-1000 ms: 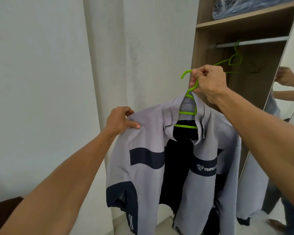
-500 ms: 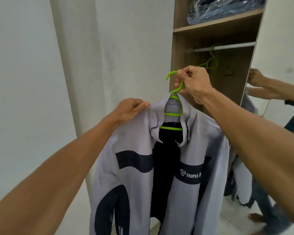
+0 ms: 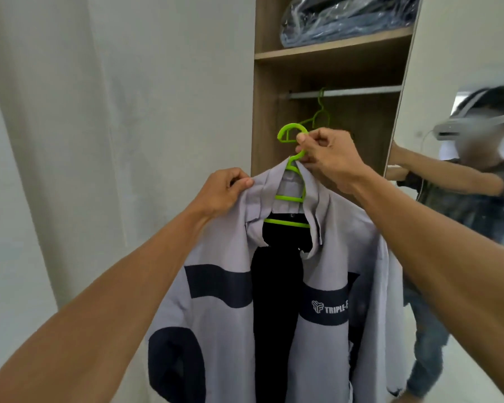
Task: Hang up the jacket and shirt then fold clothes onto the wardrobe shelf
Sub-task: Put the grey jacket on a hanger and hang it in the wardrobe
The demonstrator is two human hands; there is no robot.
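Soft, even, cool light; no hard shadows on the white wall point(image 3: 128, 112). Wardrobe point(image 3: 370, 126) interior dimmer, darkest under the shelf. Small glints on the plastic wrap point(image 3: 346, 18) up top. Mirror point(image 3: 448, 68) reflection smeared and out of focus. Straight edges lean and bow towards the borders.

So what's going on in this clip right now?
A person holds a grey jacket on a green hanger in front of the open wardrobe. The right hand pinches the hanger just below its hook, and the left hand grips the jacket's shoulder beside the collar. The jacket is not yet on the rail, where a spare hanger hangs.
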